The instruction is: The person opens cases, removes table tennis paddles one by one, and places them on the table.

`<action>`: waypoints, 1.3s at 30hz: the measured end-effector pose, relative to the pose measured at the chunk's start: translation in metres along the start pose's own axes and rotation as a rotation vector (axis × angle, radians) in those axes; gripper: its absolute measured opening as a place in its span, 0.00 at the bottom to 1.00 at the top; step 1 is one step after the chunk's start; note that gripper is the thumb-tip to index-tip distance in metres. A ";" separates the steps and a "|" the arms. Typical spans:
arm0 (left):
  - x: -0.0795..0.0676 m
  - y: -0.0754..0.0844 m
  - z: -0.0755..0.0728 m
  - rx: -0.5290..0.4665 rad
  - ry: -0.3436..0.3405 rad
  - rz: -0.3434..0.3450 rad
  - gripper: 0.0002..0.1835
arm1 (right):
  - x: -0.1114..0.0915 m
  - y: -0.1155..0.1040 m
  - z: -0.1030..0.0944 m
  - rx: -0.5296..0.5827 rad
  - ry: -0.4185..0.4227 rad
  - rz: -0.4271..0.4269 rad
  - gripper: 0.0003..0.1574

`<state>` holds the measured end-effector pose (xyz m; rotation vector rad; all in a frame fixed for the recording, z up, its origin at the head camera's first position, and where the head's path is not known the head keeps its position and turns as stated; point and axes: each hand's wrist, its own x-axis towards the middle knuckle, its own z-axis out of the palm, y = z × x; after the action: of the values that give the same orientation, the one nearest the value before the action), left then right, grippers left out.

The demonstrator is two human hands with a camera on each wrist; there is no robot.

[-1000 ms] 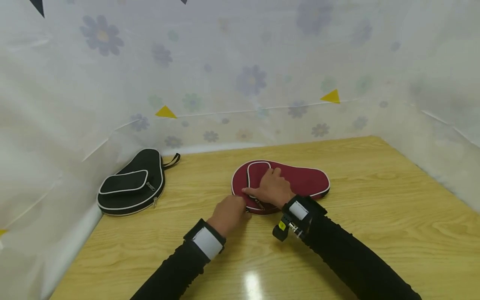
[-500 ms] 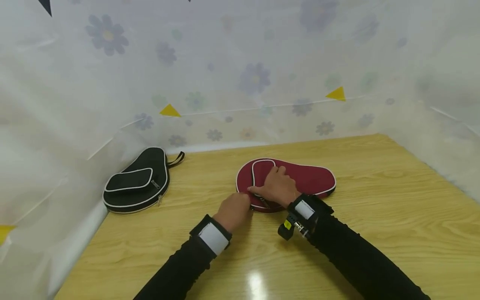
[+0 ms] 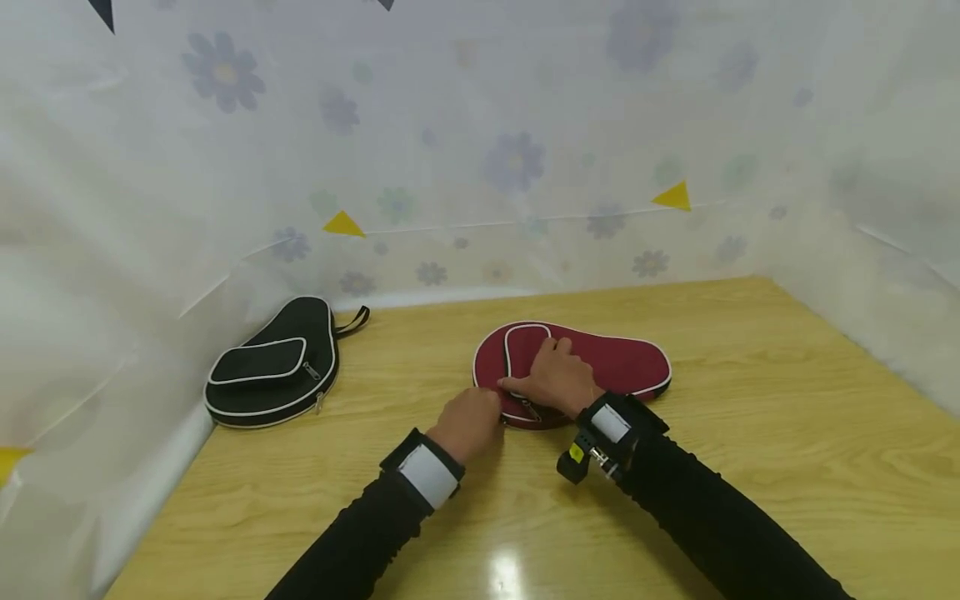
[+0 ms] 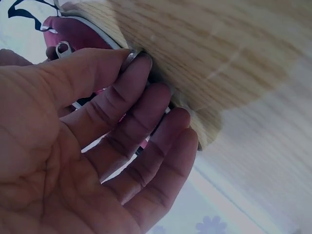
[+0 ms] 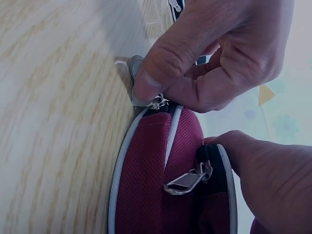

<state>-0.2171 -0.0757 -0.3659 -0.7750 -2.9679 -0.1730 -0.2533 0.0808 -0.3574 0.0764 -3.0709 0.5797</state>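
Observation:
A dark red table tennis paddle case with white piping lies flat on the table, its narrow end to the right. My left hand is at the case's near left edge. Its thumb and index finger pinch the metal zipper pull of the main zip, as the right wrist view shows. My right hand rests on top of the case over its small pocket, thumb stretched to the left, pressing it down. The pocket's own zipper pull hangs free between the hands.
A black paddle case of the same shape lies at the table's left, with a wrist loop. White flowered sheeting with yellow triangles rises behind and beside the wooden table.
The head view has shifted slightly, so everything sits a little further right. Both hands keep their places on the red case, and the case has not visibly moved on the table.

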 end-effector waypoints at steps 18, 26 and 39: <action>0.000 -0.012 0.003 -0.044 0.047 0.161 0.10 | 0.003 0.008 -0.002 -0.025 -0.091 -0.035 0.66; 0.004 -0.017 0.001 -0.189 -0.006 0.121 0.19 | 0.007 0.015 -0.008 -0.013 -0.127 -0.083 0.66; 0.007 -0.022 0.003 -0.219 -0.030 0.117 0.24 | 0.014 0.025 -0.014 0.030 -0.199 -0.161 0.61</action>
<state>-0.2343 -0.0908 -0.3701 -0.9803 -2.9539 -0.4893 -0.2685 0.1081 -0.3530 0.4014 -3.2033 0.6460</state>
